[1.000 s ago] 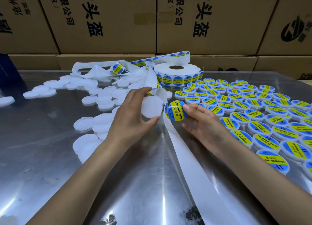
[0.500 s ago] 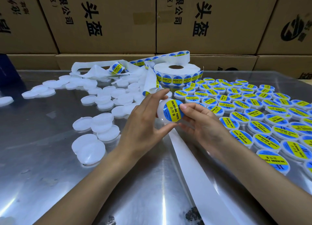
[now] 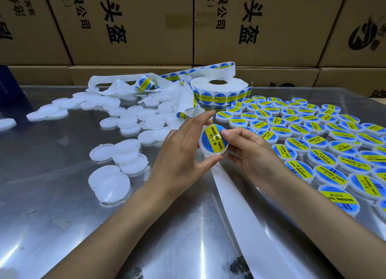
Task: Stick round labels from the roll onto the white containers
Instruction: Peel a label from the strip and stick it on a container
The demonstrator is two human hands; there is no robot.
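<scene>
One small round white plastic container [image 3: 213, 152], blue-and-yellow label on its face, sits mid-frame above the steel table [image 3: 62, 195]; we judge it light, stiff and slick, best gripped by the rim. Our left hand [image 3: 183, 153] pinches it, forefinger at twelve o'clock, thumb at six. Our right hand [image 3: 250, 151] presses the label at three o'clock, other fingers curled behind.

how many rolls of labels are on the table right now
1. The label roll lies flat at the back of the metal table, behind the labelled containers, its loose strip trailing left. None seems hidden.
</scene>
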